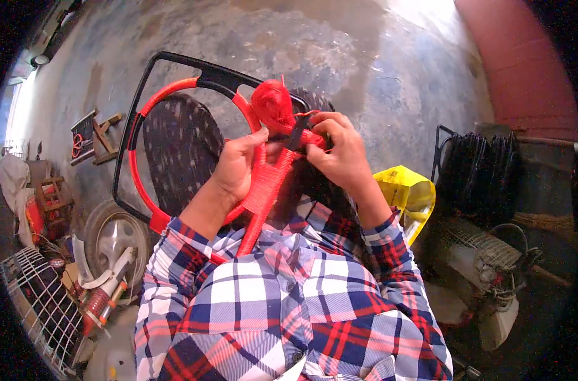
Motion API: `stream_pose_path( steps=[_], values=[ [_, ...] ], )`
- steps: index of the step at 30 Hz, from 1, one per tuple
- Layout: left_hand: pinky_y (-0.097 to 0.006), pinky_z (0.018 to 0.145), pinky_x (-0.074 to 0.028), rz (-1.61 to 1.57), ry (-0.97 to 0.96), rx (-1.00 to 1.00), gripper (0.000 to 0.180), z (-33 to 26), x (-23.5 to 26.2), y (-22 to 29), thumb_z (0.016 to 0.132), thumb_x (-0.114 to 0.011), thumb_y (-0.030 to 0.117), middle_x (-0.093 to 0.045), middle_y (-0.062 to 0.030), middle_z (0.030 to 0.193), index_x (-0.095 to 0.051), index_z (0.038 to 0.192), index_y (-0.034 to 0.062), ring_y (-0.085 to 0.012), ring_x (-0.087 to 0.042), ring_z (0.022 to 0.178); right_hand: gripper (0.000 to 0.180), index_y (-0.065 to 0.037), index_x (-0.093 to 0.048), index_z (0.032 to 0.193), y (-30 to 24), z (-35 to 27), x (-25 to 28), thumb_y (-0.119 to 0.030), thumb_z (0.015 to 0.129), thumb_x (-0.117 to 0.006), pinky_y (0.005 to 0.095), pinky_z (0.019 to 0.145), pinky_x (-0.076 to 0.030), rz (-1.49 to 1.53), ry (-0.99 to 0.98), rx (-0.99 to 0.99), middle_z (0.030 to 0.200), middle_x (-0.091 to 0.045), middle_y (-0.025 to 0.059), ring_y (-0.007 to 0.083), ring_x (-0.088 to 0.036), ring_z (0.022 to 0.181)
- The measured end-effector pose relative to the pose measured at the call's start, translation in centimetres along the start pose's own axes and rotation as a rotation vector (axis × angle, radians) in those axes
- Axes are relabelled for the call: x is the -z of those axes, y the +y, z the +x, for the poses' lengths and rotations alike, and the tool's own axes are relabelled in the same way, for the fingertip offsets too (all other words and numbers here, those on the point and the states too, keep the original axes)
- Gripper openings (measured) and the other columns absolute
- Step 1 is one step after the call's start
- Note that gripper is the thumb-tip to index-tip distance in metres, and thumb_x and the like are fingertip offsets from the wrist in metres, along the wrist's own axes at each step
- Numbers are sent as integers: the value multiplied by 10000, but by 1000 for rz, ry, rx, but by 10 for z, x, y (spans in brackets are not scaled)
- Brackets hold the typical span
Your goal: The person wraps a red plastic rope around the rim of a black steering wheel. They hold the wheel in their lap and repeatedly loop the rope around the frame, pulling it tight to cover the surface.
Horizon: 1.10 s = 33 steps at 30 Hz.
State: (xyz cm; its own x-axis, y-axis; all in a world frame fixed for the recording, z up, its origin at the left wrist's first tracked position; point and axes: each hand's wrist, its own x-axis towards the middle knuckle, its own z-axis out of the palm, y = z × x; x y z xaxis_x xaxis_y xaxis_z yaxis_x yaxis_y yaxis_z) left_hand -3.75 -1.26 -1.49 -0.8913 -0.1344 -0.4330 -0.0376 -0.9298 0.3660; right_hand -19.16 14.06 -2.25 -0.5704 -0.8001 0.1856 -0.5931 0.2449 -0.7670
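From the head camera, looking down the person's checked shirt: a round black frame (150, 68) stands tilted against the lap, its rim partly bound in red cord (135, 174), which suggests it is propped there so both hands can work the wrapping close to the chest; the left hand (238, 166) is closed round a red-wrapped spoke (262, 197), fingers curled tight, seemingly to steady it; the right hand (341, 149) pinches the cord just beside a ball of red cord (273, 105) that sits at the far end of the spoke, fingers shut on the strand; a dark patterned cushion (181, 149) shows through the frame.

The frame rests over a stained grey concrete floor (365, 70); to the right, near, lies a yellow bag (408, 193), and beyond it a stack of black frames (476, 166); to the left, a small wheel (111, 238), a white wire basket (38, 298) and a low wooden stool (98, 136); a red wall (524, 63) stands far right.
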Motion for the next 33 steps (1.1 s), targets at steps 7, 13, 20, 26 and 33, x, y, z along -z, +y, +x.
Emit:
stream_pose_path(
  steps=[7,13,20,26,33],
  values=[
    [-330,662,-597,214,131,137,235,-1,8,0,939,-628,187,-699,-169,921,-602,1055,-15,-238,-703,738,315,-15,-547,903,-1,-30,58,-214,678,-640,370,859,-497,847,34,-159,963,-655,163,268,-628,903],
    [-317,617,-590,339,159,123,260,-3,7,2,943,-638,212,-700,-165,879,-592,1053,-19,-220,-701,707,254,-97,-414,845,10,-58,134,-292,816,-575,356,689,-452,1387,68,-8,718,-509,54,162,-463,623],
    [-309,607,-593,327,134,120,227,0,7,3,944,-636,201,-696,-166,860,-591,1037,-2,-222,-700,682,258,-34,-582,1090,-16,-45,83,7,839,-622,244,629,-488,963,468,-444,1010,-656,82,100,-582,715],
    [-307,622,-598,315,143,119,230,-3,3,2,924,-652,151,-696,-171,872,-574,1079,0,-224,-704,697,187,-54,-565,943,-16,-35,8,-41,820,-705,263,614,-474,448,-143,-341,791,-638,0,100,-582,696],
    [-319,643,-600,384,68,41,297,-5,0,1,865,-696,65,-694,-182,895,-531,1112,59,-240,-707,723,160,-64,-548,931,-24,-42,22,-51,846,-683,237,512,-425,788,-189,-352,704,-556,-35,56,-525,588]
  ],
)
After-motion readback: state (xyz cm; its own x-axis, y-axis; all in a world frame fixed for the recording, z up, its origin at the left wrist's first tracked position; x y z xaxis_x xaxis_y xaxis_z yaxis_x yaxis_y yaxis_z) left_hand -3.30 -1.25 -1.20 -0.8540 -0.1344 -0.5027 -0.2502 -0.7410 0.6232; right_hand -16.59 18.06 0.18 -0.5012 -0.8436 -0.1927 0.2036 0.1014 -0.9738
